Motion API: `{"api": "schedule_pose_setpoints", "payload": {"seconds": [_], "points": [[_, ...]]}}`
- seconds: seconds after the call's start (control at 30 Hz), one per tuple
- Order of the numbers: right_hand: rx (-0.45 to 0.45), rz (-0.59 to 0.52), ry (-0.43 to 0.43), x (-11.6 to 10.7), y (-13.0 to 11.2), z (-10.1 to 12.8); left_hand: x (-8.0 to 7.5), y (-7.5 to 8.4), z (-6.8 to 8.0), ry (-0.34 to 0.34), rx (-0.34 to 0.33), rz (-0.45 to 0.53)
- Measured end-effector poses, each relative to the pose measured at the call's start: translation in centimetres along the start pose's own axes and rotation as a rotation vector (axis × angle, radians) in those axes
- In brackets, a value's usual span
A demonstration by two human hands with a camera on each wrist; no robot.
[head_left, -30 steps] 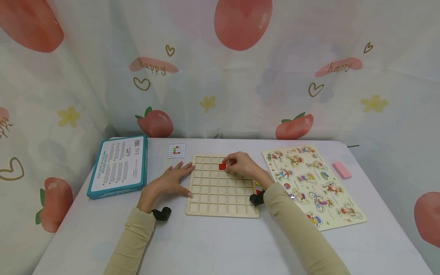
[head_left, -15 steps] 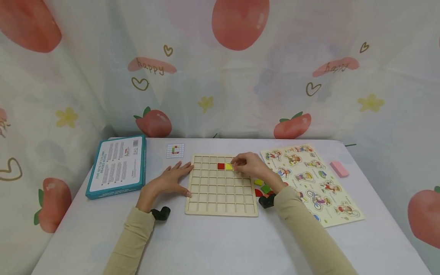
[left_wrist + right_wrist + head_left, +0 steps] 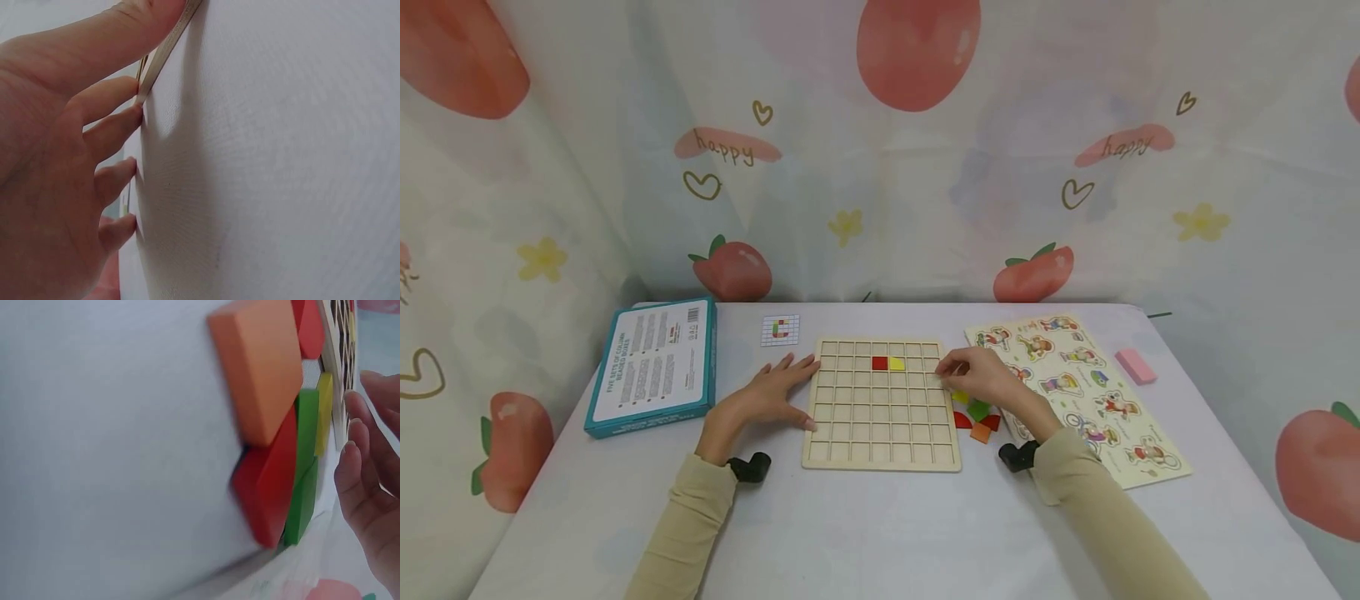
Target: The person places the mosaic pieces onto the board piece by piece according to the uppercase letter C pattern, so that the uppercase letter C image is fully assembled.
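Observation:
A wooden grid board (image 3: pixel 881 430) lies on the table in the head view. In its second row from the far side sit a red square tile (image 3: pixel 880 363) and, beside it on the right, a yellow tile (image 3: pixel 897 364). My left hand (image 3: pixel 769 395) spreads along the board's left side, thumb and index fingertips at its edge; the left wrist view shows the thumb (image 3: pixel 106 40) against the rim. Just over the board's right edge is my right hand (image 3: pixel 979 375), fingers loosely bent with nothing between them. Loose tiles lie under and beside it, including an orange one (image 3: pixel 259 369) and a green one (image 3: pixel 978 410).
A small pattern card (image 3: pixel 781 330) lies beyond the left hand. To the left is a teal box (image 3: pixel 651 367). A picture puzzle board (image 3: pixel 1142 417) stretches right of the loose tiles, partly under the right arm, with a pink block (image 3: pixel 1136 367) past it.
My right hand has set the yellow tile beside the red one, let go and drawn back to the right, uncovering the loose tiles. The left hand stays at the board's edge.

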State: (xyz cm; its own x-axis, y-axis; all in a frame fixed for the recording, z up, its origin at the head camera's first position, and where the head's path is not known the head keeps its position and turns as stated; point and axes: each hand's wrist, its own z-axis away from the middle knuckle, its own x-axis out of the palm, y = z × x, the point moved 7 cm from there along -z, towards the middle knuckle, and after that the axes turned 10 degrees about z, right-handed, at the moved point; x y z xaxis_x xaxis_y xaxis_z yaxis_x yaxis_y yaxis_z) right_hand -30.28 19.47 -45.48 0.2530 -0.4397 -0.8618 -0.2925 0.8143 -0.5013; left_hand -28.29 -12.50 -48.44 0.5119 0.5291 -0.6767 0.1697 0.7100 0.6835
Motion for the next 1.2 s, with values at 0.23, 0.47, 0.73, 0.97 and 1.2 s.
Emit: {"api": "schedule_pose_setpoints", "payload": {"seconds": [0.23,0.47,0.73,0.97,1.2], "points": [[0.008,0.019,-0.008,-0.4,1.3,1.2,0.1,0.0,0.0,-0.004,-0.004,-0.002],[0.042,0.005,-0.042,-0.6,2.5,1.8,0.2,0.1,0.0,-0.009,-0.011,-0.005],[0.072,-0.068,-0.107,-0.4,3.7,1.9,0.1,-0.1,0.0,-0.002,-0.014,0.002],[0.06,-0.058,-0.144,-0.2,3.6,2.0,0.0,0.0,-0.1,0.003,-0.011,0.008],[0.04,-0.018,-0.157,-0.1,3.0,1.9,0.0,0.1,0.0,0.004,-0.01,0.01]]}}
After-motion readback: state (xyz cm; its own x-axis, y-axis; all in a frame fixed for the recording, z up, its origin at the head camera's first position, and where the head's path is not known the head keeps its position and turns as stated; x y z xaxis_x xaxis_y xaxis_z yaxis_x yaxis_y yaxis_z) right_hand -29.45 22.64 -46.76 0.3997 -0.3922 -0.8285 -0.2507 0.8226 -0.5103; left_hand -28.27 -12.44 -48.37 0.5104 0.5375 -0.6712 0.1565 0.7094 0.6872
